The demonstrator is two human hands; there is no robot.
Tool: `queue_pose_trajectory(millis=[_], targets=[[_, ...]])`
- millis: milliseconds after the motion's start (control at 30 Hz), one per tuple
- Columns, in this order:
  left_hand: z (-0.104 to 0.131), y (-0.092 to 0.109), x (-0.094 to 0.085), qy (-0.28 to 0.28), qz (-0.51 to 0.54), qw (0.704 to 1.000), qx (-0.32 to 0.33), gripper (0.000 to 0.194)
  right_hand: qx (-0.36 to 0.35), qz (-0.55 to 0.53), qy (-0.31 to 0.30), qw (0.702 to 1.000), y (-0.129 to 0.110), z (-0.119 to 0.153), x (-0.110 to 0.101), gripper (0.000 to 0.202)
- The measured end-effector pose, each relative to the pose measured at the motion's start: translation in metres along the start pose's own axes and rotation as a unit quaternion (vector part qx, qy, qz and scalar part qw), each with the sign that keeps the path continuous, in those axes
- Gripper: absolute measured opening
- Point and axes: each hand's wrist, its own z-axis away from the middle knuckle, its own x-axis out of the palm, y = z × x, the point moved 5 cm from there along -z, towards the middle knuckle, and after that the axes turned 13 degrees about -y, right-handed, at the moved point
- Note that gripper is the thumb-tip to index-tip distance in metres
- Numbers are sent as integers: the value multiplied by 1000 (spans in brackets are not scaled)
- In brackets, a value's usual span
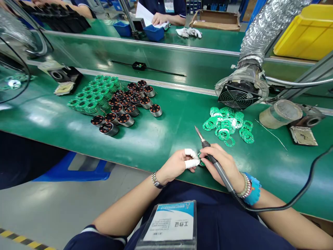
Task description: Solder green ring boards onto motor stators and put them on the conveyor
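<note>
Near the table's front edge, my left hand (179, 163), with white covers on two fingers, pinches a small green ring board (201, 160). My right hand (221, 161) touches the same board with its fingertips and also holds a soldering iron (220, 170), its tip pointing up and left. Loose green ring boards (225, 123) lie in a pile beyond my right hand. To the left stand several metal motor stators with copper windings (126, 119), beside stacked rows of green ring boards (91, 95).
A fan on a foil duct (238, 95) hangs over the right side. A round container (279, 114) and a soldering stand (303, 135) are at right, another stand (63, 87) at left. The iron's cable (296, 201) crosses my right forearm. A person (166, 10) sits opposite.
</note>
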Motion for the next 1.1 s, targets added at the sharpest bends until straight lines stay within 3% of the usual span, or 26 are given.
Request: queue_pose_trajectory(millis=[367, 600, 867, 1100], targets=[[5, 0, 2, 28, -9, 999, 16, 24, 3, -3, 0, 1000, 1, -1, 6, 27], [5, -4, -1, 27, 6, 1000, -8, 23, 50, -27, 60, 997, 4, 17, -16, 20], [5, -3, -3, 0, -5, 1000, -1, 20, -12, -78, 23, 997, -6, 40, -33, 33], [5, -4, -5, 15, -2, 1000, -8, 19, 9, -88, -15, 996, -8, 42, -27, 25]])
